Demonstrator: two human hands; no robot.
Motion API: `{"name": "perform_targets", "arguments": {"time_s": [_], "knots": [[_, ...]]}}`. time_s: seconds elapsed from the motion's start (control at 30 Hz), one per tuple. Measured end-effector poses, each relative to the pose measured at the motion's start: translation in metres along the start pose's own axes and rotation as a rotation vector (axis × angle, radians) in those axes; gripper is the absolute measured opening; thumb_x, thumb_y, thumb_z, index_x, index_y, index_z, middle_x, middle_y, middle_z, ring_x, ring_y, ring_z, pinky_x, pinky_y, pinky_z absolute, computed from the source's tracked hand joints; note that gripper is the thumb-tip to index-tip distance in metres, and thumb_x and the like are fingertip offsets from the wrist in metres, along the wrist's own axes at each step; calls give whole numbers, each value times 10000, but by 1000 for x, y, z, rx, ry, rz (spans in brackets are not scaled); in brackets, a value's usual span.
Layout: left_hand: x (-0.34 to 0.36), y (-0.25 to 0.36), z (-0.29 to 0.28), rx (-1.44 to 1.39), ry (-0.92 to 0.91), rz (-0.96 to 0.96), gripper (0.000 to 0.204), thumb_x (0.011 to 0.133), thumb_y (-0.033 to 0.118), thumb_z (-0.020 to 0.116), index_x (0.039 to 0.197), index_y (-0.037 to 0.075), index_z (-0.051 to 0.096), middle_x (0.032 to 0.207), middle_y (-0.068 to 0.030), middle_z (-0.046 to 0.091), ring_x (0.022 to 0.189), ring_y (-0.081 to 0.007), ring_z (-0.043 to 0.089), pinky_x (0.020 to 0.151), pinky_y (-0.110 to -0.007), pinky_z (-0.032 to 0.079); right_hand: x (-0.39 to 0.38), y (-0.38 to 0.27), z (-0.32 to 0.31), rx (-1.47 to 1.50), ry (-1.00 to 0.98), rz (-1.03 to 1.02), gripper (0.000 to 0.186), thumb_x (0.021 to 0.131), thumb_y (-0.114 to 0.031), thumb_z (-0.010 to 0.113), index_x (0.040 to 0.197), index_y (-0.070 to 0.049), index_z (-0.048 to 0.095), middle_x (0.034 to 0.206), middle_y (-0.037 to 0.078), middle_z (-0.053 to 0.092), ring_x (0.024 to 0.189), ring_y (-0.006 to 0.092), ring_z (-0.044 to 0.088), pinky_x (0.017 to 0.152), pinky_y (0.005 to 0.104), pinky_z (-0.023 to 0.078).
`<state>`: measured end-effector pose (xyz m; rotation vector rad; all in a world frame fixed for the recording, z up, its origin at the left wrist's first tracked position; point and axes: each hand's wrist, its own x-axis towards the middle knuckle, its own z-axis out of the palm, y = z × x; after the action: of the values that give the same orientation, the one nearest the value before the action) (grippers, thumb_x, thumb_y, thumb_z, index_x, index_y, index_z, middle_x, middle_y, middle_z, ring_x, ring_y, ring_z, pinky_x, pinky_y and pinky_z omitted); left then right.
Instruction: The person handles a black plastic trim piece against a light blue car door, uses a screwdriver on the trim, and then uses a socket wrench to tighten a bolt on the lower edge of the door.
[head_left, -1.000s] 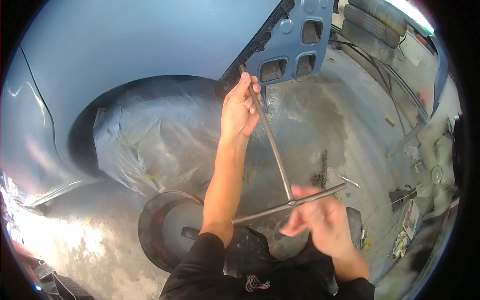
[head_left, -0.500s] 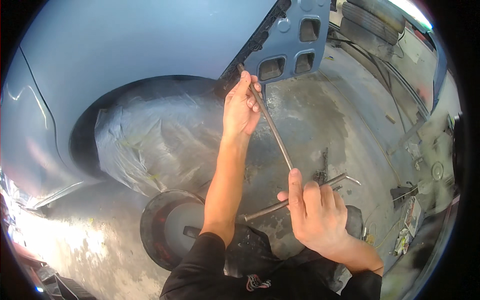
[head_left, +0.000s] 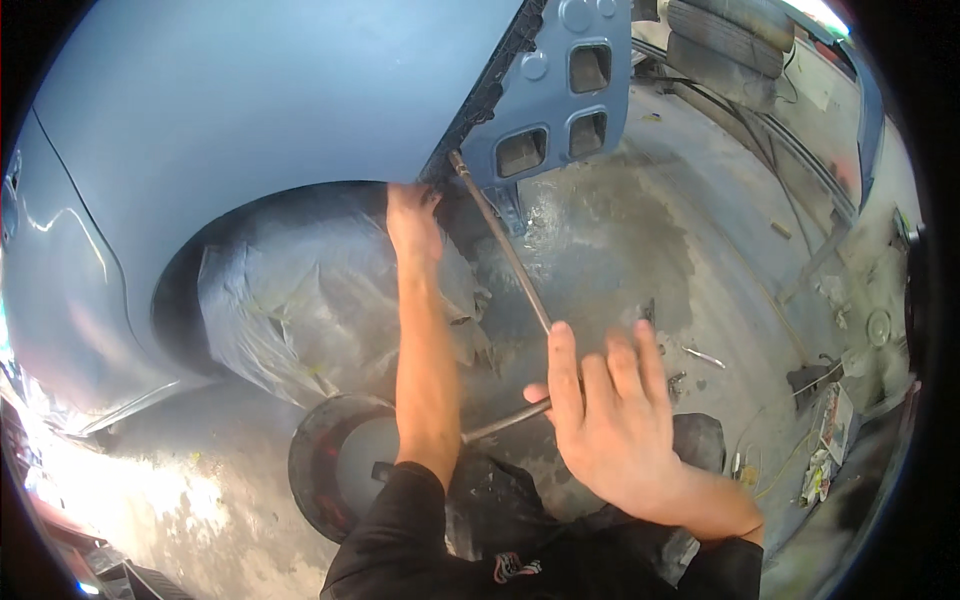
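Note:
My right hand is on a long T-handle socket wrench, its thumb hooked by the crossbar and its fingers stretched out over it. The socket end meets the black strip along the edge of a blue-grey car body panel. My left hand is at the panel's lower corner, just left of the socket end. Its fingers look bent around the edge there, with the tips partly hidden. Crumpled plastic sheeting covers the wheel under the arch.
A blue panel with square holes stands beyond the strip. On the floor are a round black-rimmed stool by my left arm and a thin shiny tool to the right. Stacked tyres are at the back right.
My left hand has let go of the wrench shaft and moved left to the panel's lower corner. My right hand has shifted slightly left with the wrench, its fingers now straighter.

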<state>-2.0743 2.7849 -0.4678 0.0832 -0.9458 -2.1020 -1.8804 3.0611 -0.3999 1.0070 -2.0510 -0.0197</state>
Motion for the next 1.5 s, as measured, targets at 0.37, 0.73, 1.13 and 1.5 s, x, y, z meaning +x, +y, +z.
{"name": "perform_targets", "arguments": {"time_s": [0.37,0.73,1.13,1.5], "knots": [[11,-9,-13,-114,-256,-106,383,1064,297,363,1325,39,472,1294,-105,530,1196,-247,509,1099,-513,377,16,-15,31,278,-122,216,410,889,-138,674,1206,88,549,631,50,519,431,188,504,422,325,423],[-11,2,9,-129,-292,-30,392,1049,300,339,1293,29,483,1272,-106,535,1208,-234,500,1073,-476,386,30,11,29,798,201,503,234,956,-166,593,1073,37,609,560,77,485,416,162,495,434,308,457],[-24,10,-28,125,-152,-126,490,1049,319,426,1420,-1,405,1345,-185,530,1250,-305,518,1059,-442,412,23,-62,36,2426,259,1212,398,1044,-226,470,1354,23,443,758,14,525,702,157,598,861,433,534],[-310,201,-53,462,-283,-737,1104,819,889,110,855,-99,603,586,-111,576,364,-102,401,371,-214,302,7,-51,78,2133,67,405,1098,837,-195,770,1531,63,-40,940,86,577,905,200,571,965,378,426]]}}
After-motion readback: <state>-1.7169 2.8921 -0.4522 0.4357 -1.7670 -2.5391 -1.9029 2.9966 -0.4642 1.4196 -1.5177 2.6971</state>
